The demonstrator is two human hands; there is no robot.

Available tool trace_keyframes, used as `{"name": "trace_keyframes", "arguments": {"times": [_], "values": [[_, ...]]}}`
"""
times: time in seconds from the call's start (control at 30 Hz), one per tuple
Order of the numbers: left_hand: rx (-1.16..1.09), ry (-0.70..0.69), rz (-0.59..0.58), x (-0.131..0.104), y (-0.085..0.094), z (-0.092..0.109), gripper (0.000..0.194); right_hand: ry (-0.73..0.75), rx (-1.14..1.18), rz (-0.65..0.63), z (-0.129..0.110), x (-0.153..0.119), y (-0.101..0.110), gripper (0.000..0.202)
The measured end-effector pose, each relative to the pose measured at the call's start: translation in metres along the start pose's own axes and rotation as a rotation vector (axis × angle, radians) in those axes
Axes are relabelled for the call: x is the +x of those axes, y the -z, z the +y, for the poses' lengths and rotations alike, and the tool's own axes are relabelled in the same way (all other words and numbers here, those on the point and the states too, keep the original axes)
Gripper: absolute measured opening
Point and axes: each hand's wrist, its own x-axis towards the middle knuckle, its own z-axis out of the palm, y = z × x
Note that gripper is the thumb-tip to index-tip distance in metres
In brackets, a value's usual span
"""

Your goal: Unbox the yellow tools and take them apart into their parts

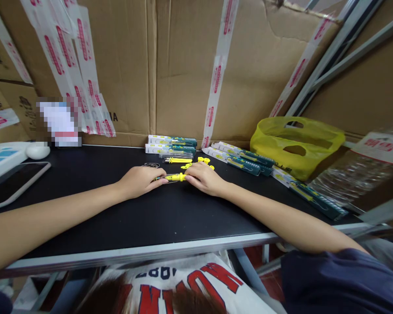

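Between my two hands lies a slim yellow pen-shaped tool with a narrow, partly clear section towards its left end. My left hand pinches that left end between thumb and fingers. Closed round the right end is my right hand, which hides part of it. Just beyond the hands are another yellow pen-shaped piece, some clear tubes and several small yellow plastic parts. A coil of thin dark wire rests behind my left hand.
Printed slim boxes lie at the back, with more boxes to the right. A yellow plastic bag and a large clear bottle stand at right. At left are a phone and a white mouse-like object. Cardboard walls the back.
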Motion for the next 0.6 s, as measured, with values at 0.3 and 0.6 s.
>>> {"name": "trace_keyframes", "arguments": {"times": [0.3,0.6], "values": [[-0.007,-0.002,0.003,0.0001,0.0001,0.0001,0.039,0.071,0.043,0.118,-0.0079,-0.0018,0.0014,0.015],[0.000,0.001,0.002,0.0001,0.0004,0.0007,0.038,-0.007,0.020,-0.001,-0.0015,-0.0003,0.0017,0.024]]}}
